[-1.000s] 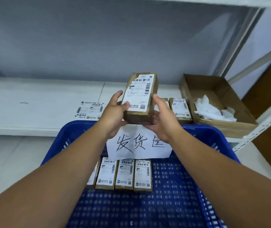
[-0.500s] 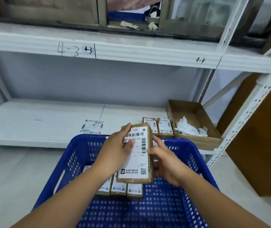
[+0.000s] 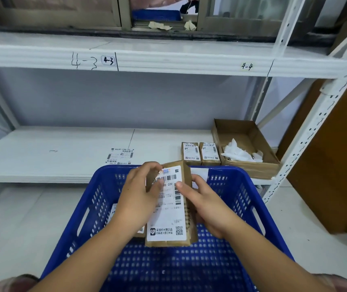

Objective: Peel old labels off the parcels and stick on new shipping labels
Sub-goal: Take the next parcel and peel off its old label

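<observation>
Parcel in both our hands, low inside the blue basket.

Our left hand curls its fingers over the parcel's top left corner, with the thumb lying on the barcode of its label. Our right hand grips the right edge, thumb pressed on the label face; we cannot tell how its other fingers lie behind the cardboard. The parcel stands tilted, label toward us. Beyond the basket's far rim lies the white shelf. On it a label sheet lies flat at the left, two shelf parcels sit side by side to the right, and just beside them is an open box holding crumpled paper. Above, the upper shelf is marked 4-3 and 4-4.
</observation>
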`<control>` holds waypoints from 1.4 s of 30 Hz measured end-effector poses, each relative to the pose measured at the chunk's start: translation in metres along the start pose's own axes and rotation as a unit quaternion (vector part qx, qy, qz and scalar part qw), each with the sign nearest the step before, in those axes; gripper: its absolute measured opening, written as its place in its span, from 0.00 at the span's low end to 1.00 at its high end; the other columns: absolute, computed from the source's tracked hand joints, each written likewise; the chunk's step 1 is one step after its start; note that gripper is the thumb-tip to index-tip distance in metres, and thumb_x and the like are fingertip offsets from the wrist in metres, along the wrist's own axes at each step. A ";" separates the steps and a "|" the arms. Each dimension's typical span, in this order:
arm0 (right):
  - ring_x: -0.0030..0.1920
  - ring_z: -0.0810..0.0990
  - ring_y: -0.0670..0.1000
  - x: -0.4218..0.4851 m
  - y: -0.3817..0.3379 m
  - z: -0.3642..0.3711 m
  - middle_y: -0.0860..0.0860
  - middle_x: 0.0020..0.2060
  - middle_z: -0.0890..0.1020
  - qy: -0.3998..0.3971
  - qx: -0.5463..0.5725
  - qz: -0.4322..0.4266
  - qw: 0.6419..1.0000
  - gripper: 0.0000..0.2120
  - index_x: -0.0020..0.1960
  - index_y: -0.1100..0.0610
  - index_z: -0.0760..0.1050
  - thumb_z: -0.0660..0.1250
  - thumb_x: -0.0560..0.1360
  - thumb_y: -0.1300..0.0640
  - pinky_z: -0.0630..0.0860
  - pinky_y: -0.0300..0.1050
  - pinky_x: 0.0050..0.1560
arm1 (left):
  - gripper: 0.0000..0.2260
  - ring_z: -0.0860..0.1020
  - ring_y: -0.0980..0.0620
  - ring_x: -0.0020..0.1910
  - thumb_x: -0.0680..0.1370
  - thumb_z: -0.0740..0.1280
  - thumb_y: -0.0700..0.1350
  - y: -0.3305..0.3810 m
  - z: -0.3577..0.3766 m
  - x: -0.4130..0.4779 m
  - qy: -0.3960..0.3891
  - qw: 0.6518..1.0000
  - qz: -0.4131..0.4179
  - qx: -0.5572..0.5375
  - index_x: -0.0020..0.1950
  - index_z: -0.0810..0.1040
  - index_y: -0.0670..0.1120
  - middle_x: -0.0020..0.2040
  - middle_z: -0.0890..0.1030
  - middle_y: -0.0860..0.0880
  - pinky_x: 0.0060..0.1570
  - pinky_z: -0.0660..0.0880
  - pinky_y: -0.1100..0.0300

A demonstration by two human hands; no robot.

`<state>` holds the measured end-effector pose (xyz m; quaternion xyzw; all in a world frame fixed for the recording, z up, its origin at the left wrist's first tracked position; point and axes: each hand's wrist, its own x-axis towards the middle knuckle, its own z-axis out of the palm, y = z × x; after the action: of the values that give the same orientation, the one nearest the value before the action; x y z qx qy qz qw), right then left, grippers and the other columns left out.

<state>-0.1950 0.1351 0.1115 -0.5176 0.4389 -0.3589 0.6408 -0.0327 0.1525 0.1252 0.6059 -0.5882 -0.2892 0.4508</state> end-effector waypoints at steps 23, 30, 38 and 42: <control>0.54 0.82 0.51 0.002 -0.011 -0.003 0.49 0.49 0.85 0.084 0.005 -0.004 0.996 0.16 0.58 0.45 0.77 0.73 0.71 0.46 0.75 0.49 0.55 | 0.07 0.70 0.51 0.40 0.76 0.55 0.42 -0.010 0.020 0.003 0.114 0.903 0.323 0.259 0.44 0.72 0.42 0.42 0.72 0.46 0.36 0.69 0.59; 0.50 0.82 0.54 0.002 -0.009 0.001 0.52 0.45 0.85 0.097 0.029 0.027 0.995 0.09 0.50 0.52 0.82 0.72 0.72 0.50 0.75 0.50 0.50 | 0.04 0.65 0.53 0.42 0.76 0.55 0.38 -0.016 0.023 0.000 0.118 0.881 0.365 0.278 0.47 0.66 0.46 0.43 0.70 0.47 0.43 0.66 0.59; 0.48 0.82 0.56 -0.003 -0.010 -0.002 0.55 0.44 0.84 0.103 0.116 0.071 0.985 0.16 0.56 0.58 0.81 0.72 0.73 0.50 0.77 0.54 0.53 | 0.04 0.68 0.57 0.42 0.78 0.61 0.43 -0.007 0.026 -0.001 0.088 0.929 0.287 0.218 0.50 0.74 0.44 0.43 0.74 0.51 0.40 0.70 0.61; 0.51 0.82 0.56 -0.003 -0.011 -0.001 0.55 0.47 0.84 0.092 0.136 0.072 0.984 0.18 0.59 0.57 0.79 0.70 0.74 0.48 0.78 0.56 0.56 | 0.13 0.69 0.57 0.44 0.77 0.63 0.47 -0.004 0.025 -0.001 0.093 0.934 0.284 0.196 0.58 0.77 0.41 0.44 0.75 0.49 0.48 0.66 0.67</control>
<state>-0.1976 0.1355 0.1228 -0.3570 0.4793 -0.4147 0.6861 -0.0531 0.1478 0.1109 0.5139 -0.7362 0.0300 0.4394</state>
